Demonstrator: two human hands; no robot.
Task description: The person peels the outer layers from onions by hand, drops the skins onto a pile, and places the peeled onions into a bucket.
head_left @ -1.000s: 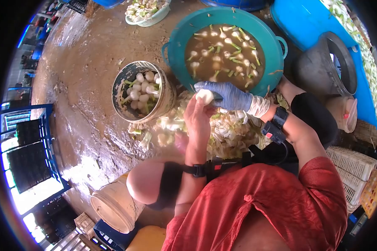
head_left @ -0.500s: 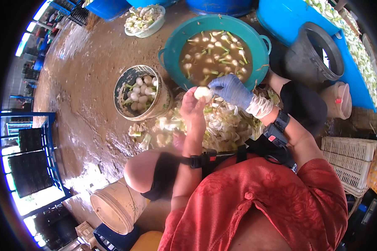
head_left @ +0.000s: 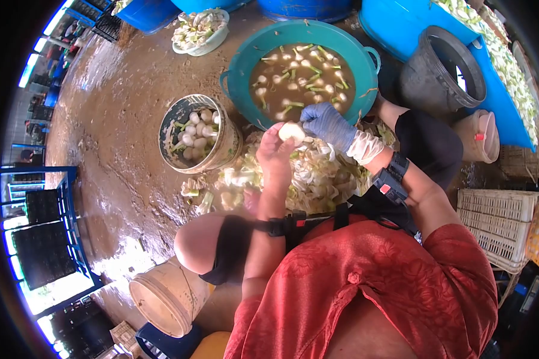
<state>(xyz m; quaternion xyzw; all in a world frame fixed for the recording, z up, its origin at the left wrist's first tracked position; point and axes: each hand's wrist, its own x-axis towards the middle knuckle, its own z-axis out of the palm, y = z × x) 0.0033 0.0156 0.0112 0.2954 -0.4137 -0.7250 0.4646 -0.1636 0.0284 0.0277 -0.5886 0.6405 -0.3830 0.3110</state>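
Note:
My left hand (head_left: 274,146), bare, holds a round white bulb (head_left: 291,133) between thumb and fingers. In a blue glove, my right hand (head_left: 329,124) is pinched at the bulb's right side; what lies between its fingertips is too small to make out. Beyond both hands stands a green tub (head_left: 233,67) of brown water with several stemmed bulbs floating in it. To the left, a dirty bucket (head_left: 226,134) contains several pale bulbs. Below my hands lies a heap of peelings (head_left: 323,176).
A bowl of peelings (head_left: 203,46) sits at the upper left. Black (head_left: 428,75) and pinkish (head_left: 474,136) buckets stand at the right, above stacked white crates (head_left: 494,224). A beige bucket (head_left: 167,293) lies tilted at the lower left on the wet floor (head_left: 111,155).
The view has shifted slightly, so the tub and buckets appear a little further left and up. Both hands remain together at the bulb, which appears turned slightly.

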